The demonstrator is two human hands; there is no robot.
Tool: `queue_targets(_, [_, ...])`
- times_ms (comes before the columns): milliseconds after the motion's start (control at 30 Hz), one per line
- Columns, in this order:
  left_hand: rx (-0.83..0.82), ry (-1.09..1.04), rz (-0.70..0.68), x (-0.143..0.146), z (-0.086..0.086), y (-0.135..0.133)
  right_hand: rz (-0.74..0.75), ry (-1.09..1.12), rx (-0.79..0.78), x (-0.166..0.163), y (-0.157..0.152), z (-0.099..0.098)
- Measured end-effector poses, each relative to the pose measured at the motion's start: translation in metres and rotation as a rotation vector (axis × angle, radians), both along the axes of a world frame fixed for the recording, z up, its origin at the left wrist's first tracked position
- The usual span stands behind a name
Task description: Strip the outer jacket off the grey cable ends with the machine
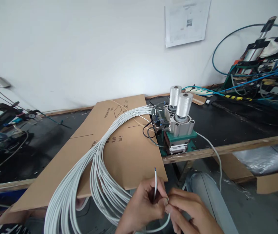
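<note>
My left hand (145, 204) is closed with a white cable (156, 182) in it; the cable's blue-tipped end stands up above the fingers. Fingertip to fingertip with it, my right hand (190, 208) pinches the cable, which curves down and back to the left beneath both hands. Whatever small part lies between the touching fingertips is mostly hidden. To the left, a large bundle of white cables (97, 151) bends across a flat cardboard sheet (134, 156) and hangs over the table's front edge.
A pneumatic press (181, 125) with two silver cylinders stands at the table edge (227, 150). More machinery (253, 58) with blue hoses is at the far right, and other equipment (19, 118) at the left. An open cardboard box (274, 182) holding clear plastic sits below the table.
</note>
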State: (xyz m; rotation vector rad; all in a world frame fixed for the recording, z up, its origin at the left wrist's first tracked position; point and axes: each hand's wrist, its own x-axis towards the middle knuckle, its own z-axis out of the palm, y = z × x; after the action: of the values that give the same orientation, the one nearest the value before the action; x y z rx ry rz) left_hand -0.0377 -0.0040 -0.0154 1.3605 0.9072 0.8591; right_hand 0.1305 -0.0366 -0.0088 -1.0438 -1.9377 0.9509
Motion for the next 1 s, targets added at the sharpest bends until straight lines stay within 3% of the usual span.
queue_targets(300, [0.182, 0.299, 0.054, 0.003, 0.013, -0.002, -0.104, -0.149, 0.258, 0.001, -0.001, -0.013])
queue_targets(367, [0.177, 0.267, 0.074, 0.004, 0.011, -0.003, -0.094, -0.100, 0.190, 0.003, -0.001, -0.013])
queue_targets(500, [0.032, -0.021, 0.063, 0.004, 0.003, -0.004, -0.058, 0.146, 0.023, 0.000, 0.001, -0.014])
queue_targets(700, [-0.104, -0.367, -0.026, 0.010, -0.002, -0.008, -0.068, 0.356, -0.052, -0.011, 0.002, -0.029])
queue_targets(867, [-0.043, -0.265, 0.095, 0.007, -0.020, -0.009, -0.069, 0.418, -0.089, -0.015, 0.002, -0.031])
queue_targets(1000, [0.031, -0.116, 0.169, 0.005, -0.019, -0.006, -0.059, 0.378, -0.111, -0.013, 0.002, -0.028])
